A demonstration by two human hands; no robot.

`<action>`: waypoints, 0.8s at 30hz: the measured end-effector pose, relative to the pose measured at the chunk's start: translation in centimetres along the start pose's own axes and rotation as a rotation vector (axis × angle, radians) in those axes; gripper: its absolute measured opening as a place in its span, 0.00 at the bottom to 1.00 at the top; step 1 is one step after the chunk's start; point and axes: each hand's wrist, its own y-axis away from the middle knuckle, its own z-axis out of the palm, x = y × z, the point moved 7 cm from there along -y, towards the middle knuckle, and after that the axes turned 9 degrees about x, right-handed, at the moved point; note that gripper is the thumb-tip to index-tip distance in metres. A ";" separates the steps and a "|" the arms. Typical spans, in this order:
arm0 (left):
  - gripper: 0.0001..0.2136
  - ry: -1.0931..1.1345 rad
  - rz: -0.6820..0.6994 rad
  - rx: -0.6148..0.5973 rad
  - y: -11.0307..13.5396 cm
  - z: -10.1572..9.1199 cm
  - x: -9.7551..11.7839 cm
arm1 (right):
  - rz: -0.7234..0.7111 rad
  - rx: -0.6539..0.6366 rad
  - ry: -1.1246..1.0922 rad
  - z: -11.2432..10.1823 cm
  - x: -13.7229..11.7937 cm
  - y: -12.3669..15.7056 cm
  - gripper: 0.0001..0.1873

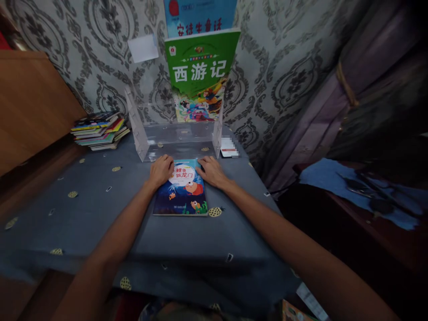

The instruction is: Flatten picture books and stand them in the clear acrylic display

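Note:
A blue picture book [179,191] with orange cartoon fish and a white moon on its cover lies flat on the cloth-covered table. My left hand [162,169] is curled round its upper left corner, fingers bent and partly over the cover. At the opposite upper corner, my right hand [211,170] grips the book's edge with bent fingers. Just beyond the book stands a clear acrylic rack [182,133]. A green book [202,71] leans upright at the rack's right side, and a blue book [200,18] shows behind and above it.
A pile of books [100,130] sits at the table's back left. A small white object [229,147], partly pixelated, lies right of the rack. White paper [143,48] is on the patterned wall. To the right, a blue cloth [334,178] with dark items rests on another surface near a curtain [321,111].

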 end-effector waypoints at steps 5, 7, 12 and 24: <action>0.10 -0.007 -0.004 0.001 0.0 0.0 0.0 | 0.009 -0.019 0.009 0.1 0.0 0.0 0.20; 0.10 -0.009 -0.004 0.001 0.0 0.0 0.0 | 0.012 -0.022 0.013 0.0 -0.1 0.0 0.21; 0.10 -0.004 -0.011 0.005 0.1 -0.1 -0.1 | 0.020 -0.020 0.009 -0.3 -0.2 0.1 0.20; 0.10 0.002 -0.016 -0.010 0.1 0.2 -0.2 | 0.010 -0.012 0.000 -0.4 -0.4 0.1 0.20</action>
